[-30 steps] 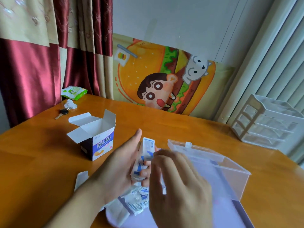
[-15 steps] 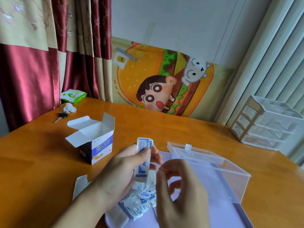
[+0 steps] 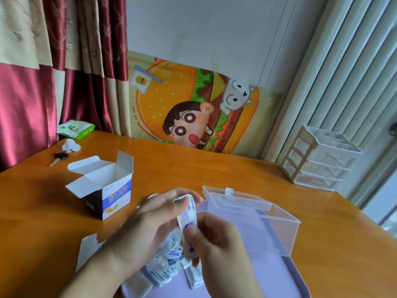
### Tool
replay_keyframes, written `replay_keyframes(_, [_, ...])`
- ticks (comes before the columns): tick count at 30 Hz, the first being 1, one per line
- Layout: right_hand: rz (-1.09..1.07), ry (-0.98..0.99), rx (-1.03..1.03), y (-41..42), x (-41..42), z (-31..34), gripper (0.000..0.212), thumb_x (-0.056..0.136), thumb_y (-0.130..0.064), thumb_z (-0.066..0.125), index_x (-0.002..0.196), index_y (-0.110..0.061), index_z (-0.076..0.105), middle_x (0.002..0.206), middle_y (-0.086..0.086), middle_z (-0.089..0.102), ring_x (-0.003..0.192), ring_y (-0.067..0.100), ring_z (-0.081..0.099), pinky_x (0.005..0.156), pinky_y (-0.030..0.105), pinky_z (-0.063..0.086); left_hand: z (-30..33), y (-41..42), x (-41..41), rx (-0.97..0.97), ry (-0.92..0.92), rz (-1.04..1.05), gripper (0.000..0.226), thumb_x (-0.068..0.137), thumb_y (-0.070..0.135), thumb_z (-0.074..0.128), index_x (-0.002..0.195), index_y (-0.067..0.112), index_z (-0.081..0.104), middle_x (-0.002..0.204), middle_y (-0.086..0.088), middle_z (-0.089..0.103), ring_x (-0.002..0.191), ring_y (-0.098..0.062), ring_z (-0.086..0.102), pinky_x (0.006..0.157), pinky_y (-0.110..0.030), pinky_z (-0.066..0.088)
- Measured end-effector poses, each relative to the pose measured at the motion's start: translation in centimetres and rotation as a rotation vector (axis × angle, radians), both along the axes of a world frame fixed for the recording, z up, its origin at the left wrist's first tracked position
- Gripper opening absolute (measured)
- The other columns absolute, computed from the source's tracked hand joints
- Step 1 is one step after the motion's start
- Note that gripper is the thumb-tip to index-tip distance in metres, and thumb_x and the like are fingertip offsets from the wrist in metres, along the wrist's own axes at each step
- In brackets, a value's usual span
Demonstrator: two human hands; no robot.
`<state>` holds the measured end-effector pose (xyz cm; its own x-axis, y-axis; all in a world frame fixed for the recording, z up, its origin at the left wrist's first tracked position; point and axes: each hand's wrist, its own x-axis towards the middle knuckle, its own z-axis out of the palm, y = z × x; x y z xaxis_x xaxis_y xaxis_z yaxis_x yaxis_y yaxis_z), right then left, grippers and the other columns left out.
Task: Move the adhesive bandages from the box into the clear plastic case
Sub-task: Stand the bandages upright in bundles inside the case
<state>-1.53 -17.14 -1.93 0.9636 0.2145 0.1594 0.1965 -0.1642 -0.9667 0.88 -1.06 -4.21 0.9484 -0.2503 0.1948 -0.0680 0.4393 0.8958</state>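
key (image 3: 58,158), wipes pack (image 3: 76,129), white drawer unit (image 3: 320,162), cartoon poster (image 3: 193,108).

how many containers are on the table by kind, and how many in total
cardboard box, flaps open: 1
clear plastic case, lid open: 1
white drawer organiser: 1
lilac tray: 1
total: 4

soft daylight from the right; edges bowed, hands slightly blurred.
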Motion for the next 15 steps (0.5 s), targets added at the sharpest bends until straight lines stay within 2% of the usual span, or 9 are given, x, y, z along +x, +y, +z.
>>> replay_keyframes(2, [0.077,0.059,0.073,-0.3,-0.3,0.5,0.019,0.083,-0.022,0.060,0.084,-0.008,0.073,0.062,0.008,0.063,0.054,0.022,0.051,0.056,0.031,0.042,0.0,0.1,-0.2,-0.001,0.022,-0.057,0.066,0.089,0.047,0.075,0.134,0.002,0.060,0.131,-0.027,0.061,0.120,-0.048,0.056,0.097,-0.054,0.042])
replay_keyframes(5, [0.186,0.165,0.191,-0.7,-0.7,1.3,0.023,0.088,-0.016,0.061,0.096,0.003,0.072,0.067,0.017,0.063,0.059,0.028,0.053,0.055,0.033,0.045,0.0,0.1,-0.6,-0.125,0.057,-0.209,0.058,0.090,0.032,0.078,0.127,-0.008,0.058,0.124,-0.033,0.057,0.114,-0.049,0.054,0.090,-0.053,0.046])
replay_keyframes(8, [0.232,0.222,0.243,-1.0,-1.0,1.8,0.022,0.092,-0.017,0.062,0.097,0.002,0.072,0.070,0.021,0.064,0.064,0.034,0.056,0.058,0.036,0.048,0.9,-0.1,-0.8,-0.162,0.003,-0.226,0.058,0.079,0.034,0.088,0.117,-0.005,0.066,0.118,-0.028,0.059,0.106,-0.046,0.056,0.083,-0.049,0.052])
replay_keyframes(12, [0.139,0.294,0.381,-1.2,-1.1,2.2,0.015,0.081,-0.013,0.074,0.080,0.002,0.071,0.069,0.020,0.057,0.056,0.029,0.057,0.049,0.032,0.047,1.2,-0.4,-0.6,-0.143,-0.008,-0.129,0.064,0.066,0.035,0.097,0.112,0.001,0.071,0.100,-0.028,0.061,0.085,-0.038,0.062,0.072,-0.045,0.054])
replay_keyframes(14, [0.070,0.361,0.501,-1.5,-1.1,2.8,0.008,0.075,-0.001,0.082,0.076,0.002,0.074,0.068,0.018,0.055,0.051,0.024,0.057,0.043,0.029,0.045,1.4,-1.0,-0.6,-0.097,-0.034,-0.017,0.066,0.056,0.038,0.101,0.109,0.006,0.076,0.095,-0.021,0.070,0.085,-0.033,0.065,0.075,-0.042,0.054])
replay_keyframes(15, [0.039,0.388,0.566,-1.6,-1.1,3.0,0.007,0.074,-0.001,0.082,0.076,0.001,0.076,0.068,0.016,0.056,0.050,0.022,0.057,0.041,0.026,0.044,1.3,-1.4,-0.6,-0.066,-0.060,0.051,0.067,0.053,0.039,0.102,0.108,0.010,0.078,0.097,-0.017,0.074,0.090,-0.031,0.069,0.079,-0.039,0.056])
